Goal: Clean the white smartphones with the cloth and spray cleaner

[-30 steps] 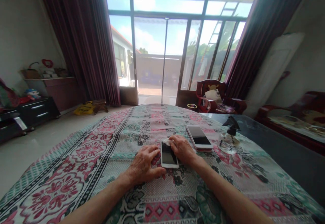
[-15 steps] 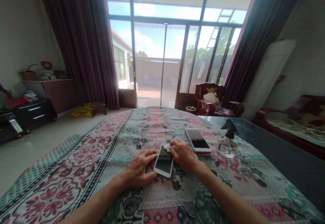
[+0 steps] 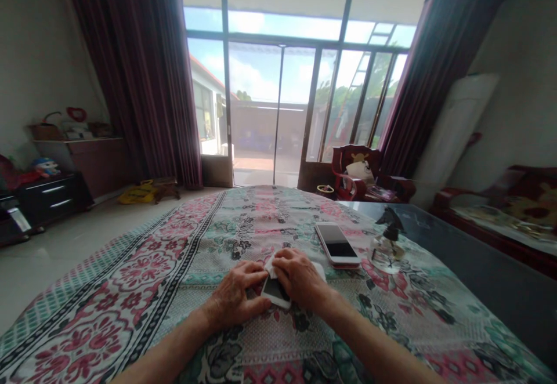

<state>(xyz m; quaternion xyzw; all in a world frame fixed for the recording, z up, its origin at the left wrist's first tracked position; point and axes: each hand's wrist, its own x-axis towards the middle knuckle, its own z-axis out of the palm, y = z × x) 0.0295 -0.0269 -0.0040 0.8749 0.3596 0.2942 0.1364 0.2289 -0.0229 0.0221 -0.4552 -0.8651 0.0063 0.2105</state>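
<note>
**Fig.: head view, hands at work on a cloth-covered counter.**

A floral pink, green and white cloth [image 3: 183, 256] covers most of the top. The bare dark glass counter [image 3: 487, 268] shows along the right edge.

- **Centre, toward near edge:** a white-framed smartphone with a dark screen [image 3: 275, 292] lies flat, screen up. Only its near end shows; the rest is hidden under the hands.
- **Left hand [image 3: 235, 300]:** fingers curled, tips on the smartphone's left side and thumb by its near corner, pinching it in place.
- **Right hand [image 3: 299, 278]:** palm down across the screen, fingers bent over a crumpled white wipe [image 3: 270, 265]. The wipe pokes out past the fingertips and again at the hand's right side. The fingertips of both hands meet above the phone.
- **Nearby, toward right edge:**
  - A second smartphone with a pinkish rim [image 3: 337, 245] lies flat, screen up, just beyond and right of the right hand, not touching it.
  - A clear glass spray bottle with a black head [image 3: 387, 247] stands upright to the right of that phone, near the cloth's border.
- **Background, past far edge:**
  - Sliding glass doors [image 3: 278, 117] stand btw. dark red curtains [image 3: 143, 82].
  - A red wooden armchair [image 3: 357, 172] is to the right of the doors.
  - On the left are a low dark cabinet [image 3: 47, 195] and a yellow bag [image 3: 134, 194] on the floor.
</note>
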